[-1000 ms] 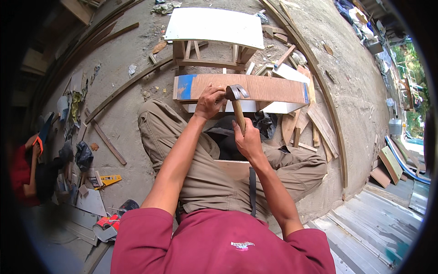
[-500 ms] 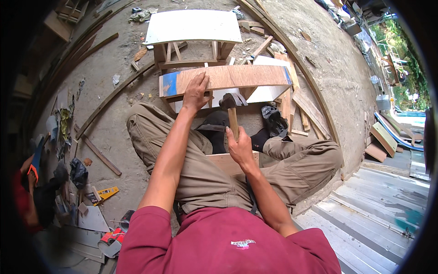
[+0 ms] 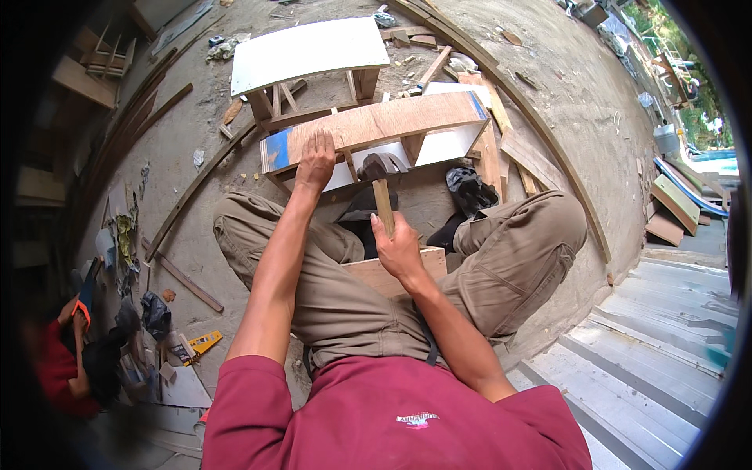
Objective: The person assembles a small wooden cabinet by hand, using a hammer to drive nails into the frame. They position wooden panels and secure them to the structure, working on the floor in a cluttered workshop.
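Note:
A small wooden frame with a long plywood board (image 3: 392, 124) on its upper side, blue paint at both ends, lies on the ground in front of my crossed legs. My left hand (image 3: 315, 163) rests flat on the board near its left blue end, fingers stretched out. In my right hand (image 3: 398, 247) is a claw hammer (image 3: 382, 196), gripped by its wooden handle. Its dark head is raised beside the board's near edge, apart from it. Between my legs sits a pale wooden piece (image 3: 380, 274), partly hidden by the trousers and right hand.
Beyond the frame stands a white-topped wooden piece (image 3: 309, 53). Wood offcuts (image 3: 540, 160) lie to the right, beside a black plastic bag (image 3: 472, 192). Corrugated metal sheets (image 3: 634, 345) cover the lower right. At far left, another person (image 3: 66, 356) holds an orange-and-blue-handled tool.
My left hand has slid slightly left along the board, toward its blue end. The right hand still grips the raised hammer. The whole view has shifted and tilted a little.

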The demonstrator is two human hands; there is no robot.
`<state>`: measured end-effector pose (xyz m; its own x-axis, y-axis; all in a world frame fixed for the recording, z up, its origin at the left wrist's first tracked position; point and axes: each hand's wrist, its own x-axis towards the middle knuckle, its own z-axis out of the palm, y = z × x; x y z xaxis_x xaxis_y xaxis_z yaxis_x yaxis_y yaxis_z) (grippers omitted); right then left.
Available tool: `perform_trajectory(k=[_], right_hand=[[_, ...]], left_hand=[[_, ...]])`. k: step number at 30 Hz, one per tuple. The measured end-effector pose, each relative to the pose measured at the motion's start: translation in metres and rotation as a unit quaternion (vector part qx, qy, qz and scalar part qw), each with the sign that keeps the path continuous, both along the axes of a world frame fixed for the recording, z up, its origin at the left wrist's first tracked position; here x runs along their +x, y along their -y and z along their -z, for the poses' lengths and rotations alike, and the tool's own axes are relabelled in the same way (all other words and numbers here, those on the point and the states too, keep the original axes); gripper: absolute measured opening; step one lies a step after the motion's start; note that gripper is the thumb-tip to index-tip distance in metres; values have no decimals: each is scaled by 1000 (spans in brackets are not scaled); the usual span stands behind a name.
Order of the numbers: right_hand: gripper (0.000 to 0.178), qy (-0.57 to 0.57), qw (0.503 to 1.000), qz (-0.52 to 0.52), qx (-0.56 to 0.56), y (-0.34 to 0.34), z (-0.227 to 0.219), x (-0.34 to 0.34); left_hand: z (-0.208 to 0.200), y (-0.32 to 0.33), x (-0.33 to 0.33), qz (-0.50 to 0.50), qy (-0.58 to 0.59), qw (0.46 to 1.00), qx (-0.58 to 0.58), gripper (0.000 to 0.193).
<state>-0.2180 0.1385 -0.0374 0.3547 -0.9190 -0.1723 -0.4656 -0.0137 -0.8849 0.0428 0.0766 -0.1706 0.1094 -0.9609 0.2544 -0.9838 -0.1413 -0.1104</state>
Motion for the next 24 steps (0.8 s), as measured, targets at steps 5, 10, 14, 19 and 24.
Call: perform_trajectory(k=[5, 10, 14, 19, 24], right_hand=[[40, 7, 999, 1, 36, 0, -2, -1], [38, 33, 998, 60, -1, 11, 8, -4], [36, 63, 979, 182, -64, 56, 18, 12], [54, 47, 932, 336, -126, 154, 57, 8], [63, 173, 880, 437, 71, 237, 86, -16]], left_hand=[[4, -20, -3, 32, 69, 997, -1, 65], [-27, -23, -5, 45, -62, 997, 17, 56], [-53, -23, -5, 25, -89, 991, 92, 40], [-41, -16, -3, 24, -134, 989, 63, 57], [-25, -14, 15, 7, -250, 966, 63, 68]])
